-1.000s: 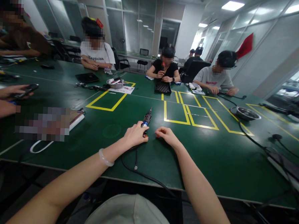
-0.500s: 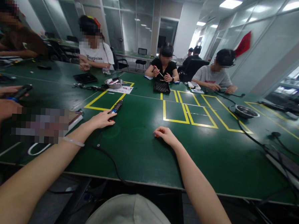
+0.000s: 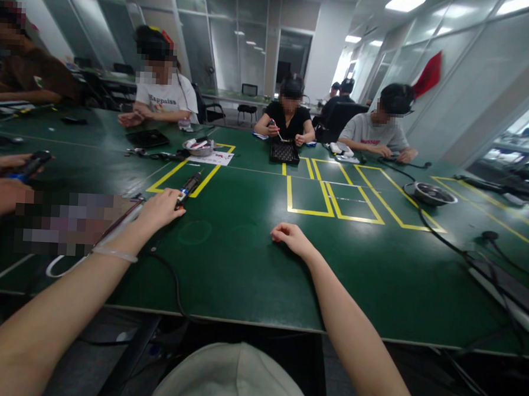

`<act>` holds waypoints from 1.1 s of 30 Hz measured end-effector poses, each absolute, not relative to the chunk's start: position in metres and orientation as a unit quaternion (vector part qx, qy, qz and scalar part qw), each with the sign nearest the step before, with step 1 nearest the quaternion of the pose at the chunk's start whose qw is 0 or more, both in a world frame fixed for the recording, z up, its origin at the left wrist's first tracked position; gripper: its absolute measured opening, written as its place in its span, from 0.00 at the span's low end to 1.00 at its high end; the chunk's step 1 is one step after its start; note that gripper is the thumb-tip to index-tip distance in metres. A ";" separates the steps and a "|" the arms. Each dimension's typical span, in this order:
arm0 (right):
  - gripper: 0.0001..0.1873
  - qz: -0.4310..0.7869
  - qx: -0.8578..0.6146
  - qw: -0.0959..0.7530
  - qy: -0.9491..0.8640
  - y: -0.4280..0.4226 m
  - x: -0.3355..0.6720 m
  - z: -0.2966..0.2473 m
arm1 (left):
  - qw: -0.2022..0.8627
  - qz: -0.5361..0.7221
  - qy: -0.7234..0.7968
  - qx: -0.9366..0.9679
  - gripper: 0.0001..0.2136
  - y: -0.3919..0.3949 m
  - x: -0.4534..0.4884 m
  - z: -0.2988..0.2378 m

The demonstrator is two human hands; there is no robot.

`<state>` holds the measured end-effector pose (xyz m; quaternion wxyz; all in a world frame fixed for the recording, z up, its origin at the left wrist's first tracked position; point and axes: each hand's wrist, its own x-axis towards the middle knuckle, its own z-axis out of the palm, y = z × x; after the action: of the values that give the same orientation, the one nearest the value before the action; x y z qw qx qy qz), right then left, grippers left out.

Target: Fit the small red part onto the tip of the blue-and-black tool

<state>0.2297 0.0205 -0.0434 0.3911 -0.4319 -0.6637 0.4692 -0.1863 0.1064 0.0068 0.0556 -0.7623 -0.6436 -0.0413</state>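
Note:
My left hand [image 3: 161, 209] reaches out over the green table [image 3: 234, 267], its fingers closed around an electric screwdriver [image 3: 187, 188]. The tool has a dark body, a blue band, an orange-red part near my fingers and a thin tip pointing away from me, close to a yellow tape outline. My palm hides part of its grip. My right hand [image 3: 287, 233] rests on the table at the centre with its fingers curled in and nothing visible in them. A black cable [image 3: 175, 282] runs below my left hand over the table's front edge.
A co-worker's hands hold a similar dark tool [image 3: 33, 165] at the left, beside a blurred flat device. Across the table are a metal bowl [image 3: 199, 145] on paper, a black tray [image 3: 284, 153] and several people. At the right stand a metal bowl [image 3: 434, 195] and cables.
My left hand has moved left and slightly nearer with the screwdriver, and the cable has shifted left with it. My right hand stays in place.

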 end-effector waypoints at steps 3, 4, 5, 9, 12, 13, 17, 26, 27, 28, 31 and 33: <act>0.12 0.467 -0.433 0.391 -0.664 0.021 0.230 -0.044 | 0.120 -0.043 -0.653 -0.746 0.20 0.092 -0.174 0.009; 0.12 0.467 -0.433 0.391 -0.664 0.021 0.230 -0.044 | 0.130 -0.041 -0.655 -0.743 0.19 0.089 -0.171 0.011; 0.12 0.467 -0.432 0.392 -0.665 0.021 0.229 -0.044 | 0.136 -0.038 -0.658 -0.739 0.18 0.087 -0.168 0.013; 0.12 0.471 -0.429 0.395 -0.662 0.023 0.229 -0.046 | 0.135 -0.077 -0.685 -0.712 0.18 0.084 -0.150 0.023; 0.11 0.471 -0.430 0.394 -0.662 0.023 0.228 -0.047 | 0.008 -0.184 -0.661 -0.727 0.17 0.081 -0.122 0.027; 0.11 0.470 -0.430 0.394 -0.663 0.023 0.228 -0.047 | -0.070 -0.219 -0.635 -0.738 0.16 0.078 -0.109 0.027; 0.12 0.473 -0.429 0.396 -0.660 0.021 0.228 -0.044 | -0.362 -0.272 -0.509 -0.732 0.19 0.059 -0.048 0.019; 0.16 0.501 -0.425 0.409 -0.633 0.015 0.222 -0.033 | -0.247 -0.266 -0.408 -0.838 0.06 0.018 0.023 0.009; 0.16 0.510 -0.419 0.410 -0.629 0.014 0.221 -0.033 | -0.217 -0.258 -0.406 -0.849 0.05 0.016 0.024 0.009; 0.16 0.518 -0.412 0.410 -0.627 0.014 0.220 -0.034 | -0.190 -0.252 -0.404 -0.859 0.04 0.014 0.025 0.008; 0.16 0.537 -0.390 0.411 -0.625 0.014 0.218 -0.038 | -0.147 -0.248 -0.388 -0.875 0.04 0.011 0.025 0.004; 0.16 0.540 -0.382 0.416 -0.624 0.014 0.219 -0.039 | -0.153 -0.253 -0.375 -0.879 0.05 0.011 0.024 0.002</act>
<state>0.2187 0.0139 -0.0389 0.4160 -0.3816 -0.6241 0.5402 0.0243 0.0109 0.0025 -0.1534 -0.8786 -0.3751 -0.2526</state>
